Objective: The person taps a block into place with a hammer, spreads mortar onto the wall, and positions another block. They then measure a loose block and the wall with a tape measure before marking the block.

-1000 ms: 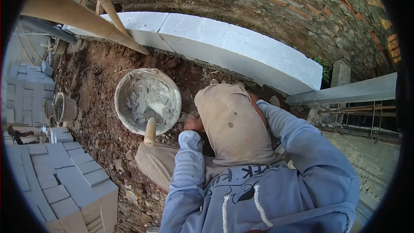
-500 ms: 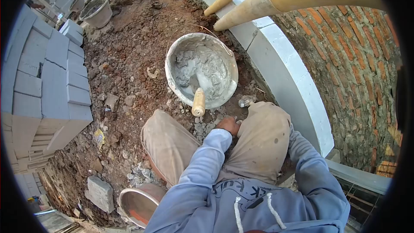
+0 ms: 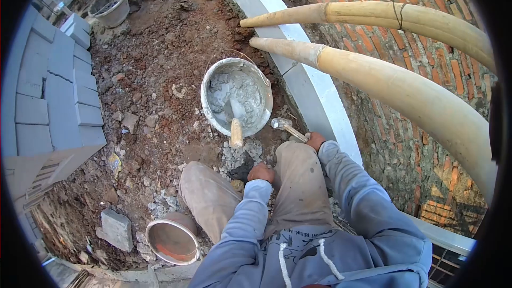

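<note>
My right hand (image 3: 316,141) is closed round the handle end of a small hammer (image 3: 288,127), its metal head resting low near the ground by the block wall. My left hand (image 3: 261,172) is curled just above the rubble between my knees; whatever its fingers hold, if anything, is hidden. In front of me stands a bucket (image 3: 206,96) of wet grey mortar (image 3: 234,88). A trowel (image 3: 237,132) leans in it, blade in the mortar and wooden handle over the near rim.
Two bamboo poles (image 3: 373,66) slant across the pale block wall (image 3: 314,88) on the right, before a brick wall (image 3: 384,122). Stacked blocks (image 3: 58,96) stand left. A second bucket (image 3: 174,240) lies beside my left leg, near a concrete chunk (image 3: 116,229). Another bucket (image 3: 114,13) is farther off.
The view has shifted, showing more of the poles. My right hand has come out from behind my knee, on the hammer's handle. My left hand has moved left and down, away from the right knee.
</note>
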